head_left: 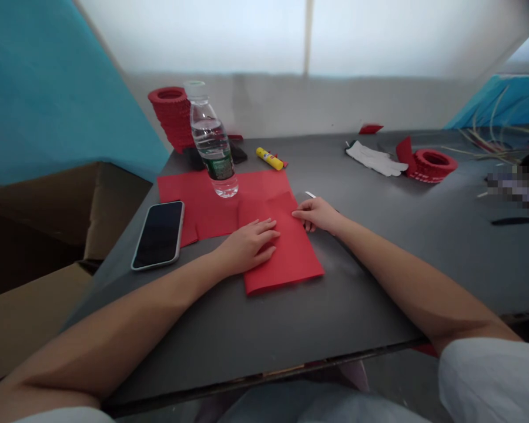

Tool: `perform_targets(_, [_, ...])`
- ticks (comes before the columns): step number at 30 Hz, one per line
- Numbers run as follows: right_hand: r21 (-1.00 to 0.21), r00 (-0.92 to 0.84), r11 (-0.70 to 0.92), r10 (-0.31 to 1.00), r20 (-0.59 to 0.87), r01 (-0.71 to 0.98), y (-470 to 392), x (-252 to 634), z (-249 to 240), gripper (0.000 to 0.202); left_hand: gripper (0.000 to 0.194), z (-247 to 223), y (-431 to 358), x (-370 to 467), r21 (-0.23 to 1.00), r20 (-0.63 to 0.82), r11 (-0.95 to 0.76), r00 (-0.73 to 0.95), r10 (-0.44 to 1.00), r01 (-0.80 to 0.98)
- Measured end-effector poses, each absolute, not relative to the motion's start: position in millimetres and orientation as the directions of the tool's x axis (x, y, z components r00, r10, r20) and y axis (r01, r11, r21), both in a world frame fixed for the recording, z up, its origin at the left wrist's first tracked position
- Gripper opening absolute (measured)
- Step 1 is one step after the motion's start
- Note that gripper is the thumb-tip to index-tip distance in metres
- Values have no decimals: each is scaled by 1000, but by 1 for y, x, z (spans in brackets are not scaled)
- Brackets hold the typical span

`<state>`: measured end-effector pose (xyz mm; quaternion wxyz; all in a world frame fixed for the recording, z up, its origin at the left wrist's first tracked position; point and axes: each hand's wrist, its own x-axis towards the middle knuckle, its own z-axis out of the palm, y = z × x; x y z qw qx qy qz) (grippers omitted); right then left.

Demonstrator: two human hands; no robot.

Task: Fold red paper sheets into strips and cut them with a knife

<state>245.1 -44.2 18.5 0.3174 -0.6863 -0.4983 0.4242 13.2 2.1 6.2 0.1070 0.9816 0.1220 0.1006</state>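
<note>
A folded sheet of red paper (288, 252) lies on the grey table with its fold toward me. My left hand (249, 244) rests flat on its left part, fingers stretched out. At the paper's right edge my right hand (315, 214) is closed, thumb and forefinger pinching that edge. A thin white tip (310, 194) shows just behind my right hand; what it belongs to is hidden. Larger red paper (216, 217) lies beneath and to the left, and a water bottle (216, 150) stands on it.
Left of the paper lies a phone (158, 235); an open cardboard box (114, 194) is beside the table. Farther back are a glue stick (270, 158), a stack of red rings (171, 120), a white glove (374, 158) and a red paper roll (432, 166). Thin strands (489, 138) lie at right.
</note>
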Motion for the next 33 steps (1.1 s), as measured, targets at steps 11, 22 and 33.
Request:
perform_targets(11, [-866,142,-285,958,-248,411,-44,246,16,17,38,10,1,15,256,129,-942,958,255,216])
perform_targets(22, [-876,189,-260,962,-198,406,-44,244,14,25,54,7,-3,15,237,78,-937,956,282,257])
perform_targets(33, [-844,-31,-230,960,-279,484,-47,254,24,23,54,10,-3,16,227,75,-938,955,286,263])
